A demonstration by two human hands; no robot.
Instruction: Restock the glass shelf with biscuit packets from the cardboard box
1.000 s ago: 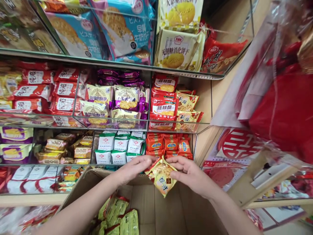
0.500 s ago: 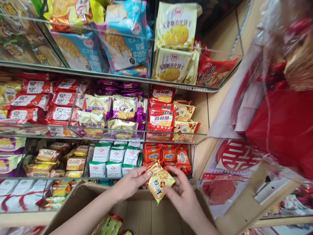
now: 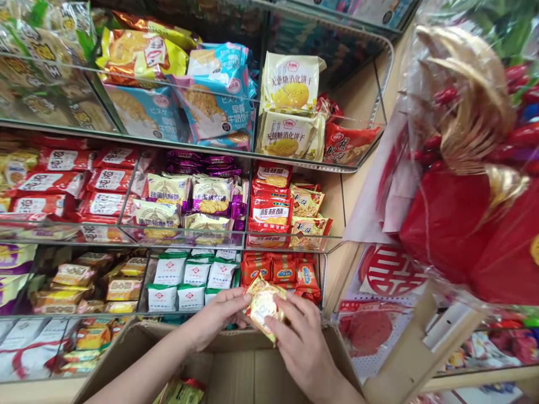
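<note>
A shiny yellow snack packet [image 3: 261, 307] is held between both hands above an open cardboard box [image 3: 231, 365]. My left hand [image 3: 223, 314] pinches its left edge between thumb and fingers. My right hand [image 3: 301, 331] grips the right side, with its fingers over the packet's front. Glare hides most of the print. Green-gold packets [image 3: 183, 391] lie in the box, partly hidden by my left forearm. Just behind the hands, small red packets [image 3: 284, 271] and white-green packets [image 3: 196, 273] fill the lower shelf.
Glass-edged shelves [image 3: 295, 242] rise ahead, stocked with red, purple and cream packets. Cream biscuit packs [image 3: 290, 84] stand on the upper shelf. On the right hang red decorations in clear plastic [image 3: 450, 219], beside a wooden frame [image 3: 425, 342].
My right hand has closed further over the packet's front, and the packet has tilted. The view has shifted, so the upper shelf and hanging decorations show more.
</note>
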